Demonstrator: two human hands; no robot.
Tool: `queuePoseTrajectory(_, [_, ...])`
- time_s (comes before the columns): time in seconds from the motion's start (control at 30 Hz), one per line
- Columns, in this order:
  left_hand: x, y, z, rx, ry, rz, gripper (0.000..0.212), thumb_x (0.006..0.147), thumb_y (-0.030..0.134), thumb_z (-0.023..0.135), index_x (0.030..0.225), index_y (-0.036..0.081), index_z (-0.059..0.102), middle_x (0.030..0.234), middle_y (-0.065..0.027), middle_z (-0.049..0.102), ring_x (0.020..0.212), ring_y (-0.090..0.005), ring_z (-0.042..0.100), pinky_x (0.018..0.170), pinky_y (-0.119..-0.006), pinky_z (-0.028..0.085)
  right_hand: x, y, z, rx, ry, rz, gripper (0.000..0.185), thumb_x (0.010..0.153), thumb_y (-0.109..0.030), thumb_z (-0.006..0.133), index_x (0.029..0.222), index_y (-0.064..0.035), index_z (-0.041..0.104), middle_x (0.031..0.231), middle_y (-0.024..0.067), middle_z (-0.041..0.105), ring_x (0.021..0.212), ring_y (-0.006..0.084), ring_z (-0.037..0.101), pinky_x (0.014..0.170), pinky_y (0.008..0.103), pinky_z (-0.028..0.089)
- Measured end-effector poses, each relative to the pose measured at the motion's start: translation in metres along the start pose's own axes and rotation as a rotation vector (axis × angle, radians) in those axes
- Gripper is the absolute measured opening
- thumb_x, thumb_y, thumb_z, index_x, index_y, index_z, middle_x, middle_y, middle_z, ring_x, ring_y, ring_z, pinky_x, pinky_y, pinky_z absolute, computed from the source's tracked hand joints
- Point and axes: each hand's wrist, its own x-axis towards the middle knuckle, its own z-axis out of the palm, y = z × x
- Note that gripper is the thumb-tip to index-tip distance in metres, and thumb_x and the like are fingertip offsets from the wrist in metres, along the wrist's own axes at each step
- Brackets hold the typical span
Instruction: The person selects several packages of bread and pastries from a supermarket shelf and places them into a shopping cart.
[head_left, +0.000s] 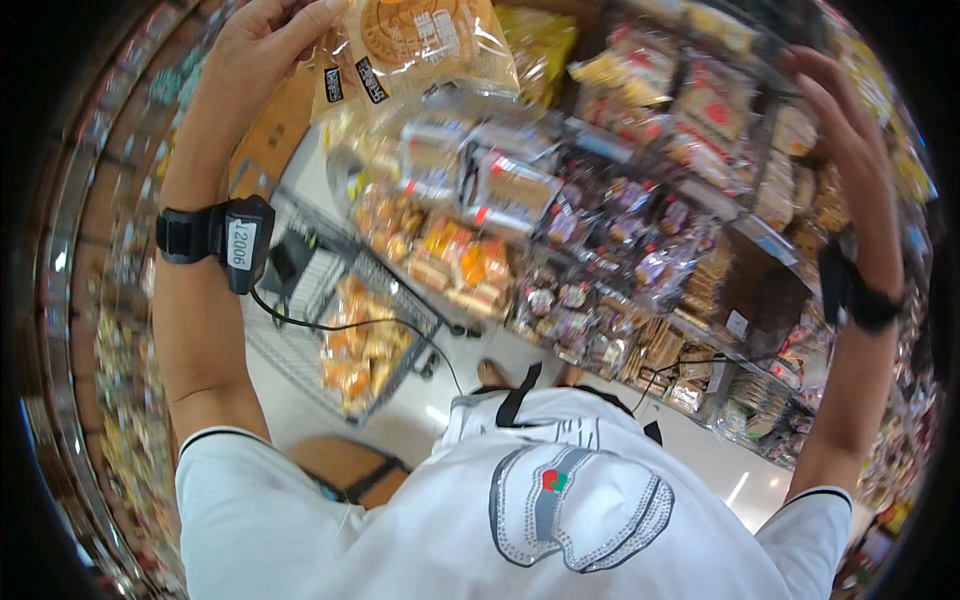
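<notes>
At the upper left, my left hand (259, 52) grips the edge of a clear plastic package of round flat bread (420, 45), which bears printed writing. The package hangs in front of the display shelves and hides part of them. My right hand (844, 112) is raised at the upper right, its fingers slightly apart and nothing seen in them. Close beside it on the shelf are round packaged baked goods (795, 131) and a red-and-clear bread bag (712, 112).
A wire shopping cart (289, 330) on the left holds bagged bread (364, 345). Tiered shelves (772, 240) carry many wrapped snacks, including purple-wrapped packs (626, 202). Cardboard boxes (345, 457) stand on the floor behind the cart. A black cable (352, 324) runs from my left wrist device (244, 244).
</notes>
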Motion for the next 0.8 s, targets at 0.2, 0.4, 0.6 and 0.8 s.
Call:
queuePoseTrajectory(0.2, [-0.167, -0.066, -0.015, -0.073, 0.081, -0.345, 0.014, 0.099, 0.02, 0.058, 0.097, 0.007, 0.062, 0.075, 0.0098, 0.05, 0.066, 0.0019, 0.04, 0.057, -0.016, 0.03, -0.054, -0.091, 0.036, 0.175, -0.38, 0.183, 0.043, 0.105, -0.026, 0.044, 0.139, -0.0011, 0.048, 0.133, 0.0161, 0.06, 0.129, 0.0267, 0.054, 0.114, 0.04, 0.037])
queuePoseTrajectory(0.4, [-0.314, -0.137, 0.01, 0.048, 0.195, -0.708, 0.018, 0.095, 0.018, 0.061, 0.083, 0.006, 0.057, 0.071, 0.0059, 0.048, 0.066, -0.0029, 0.04, 0.057, -0.021, 0.034, -0.076, -0.17, 0.107, 0.485, -0.562, 0.549, 0.042, 0.095, -0.011, 0.052, 0.136, 0.001, 0.049, 0.124, 0.0138, 0.063, 0.123, 0.0211, 0.055, 0.106, 0.0336, 0.037])
queuePoseTrajectory(0.6, [-0.417, -0.19, 0.057, 0.314, 0.151, -0.807, 0.018, 0.09, 0.022, 0.064, 0.088, 0.005, 0.06, 0.071, -0.0094, 0.062, 0.064, -0.023, 0.062, 0.059, -0.037, 0.047, -0.082, -0.188, 0.187, 0.666, -0.742, 0.65, 0.037, 0.098, -0.014, 0.053, 0.133, -0.0008, 0.049, 0.12, 0.0109, 0.064, 0.116, 0.0156, 0.056, 0.099, 0.0289, 0.041])
queuePoseTrajectory(0.8, [-0.453, -0.22, 0.125, 0.522, -0.004, -0.855, 0.018, 0.092, 0.025, 0.06, 0.095, 0.007, 0.06, 0.08, -0.0155, 0.067, 0.076, -0.0382, 0.067, 0.066, -0.046, 0.053, -0.089, -0.195, 0.253, 0.72, -0.842, 0.626, 0.035, 0.099, -0.017, 0.056, 0.13, -0.0008, 0.049, 0.117, 0.0102, 0.064, 0.112, 0.0136, 0.057, 0.094, 0.0281, 0.045])
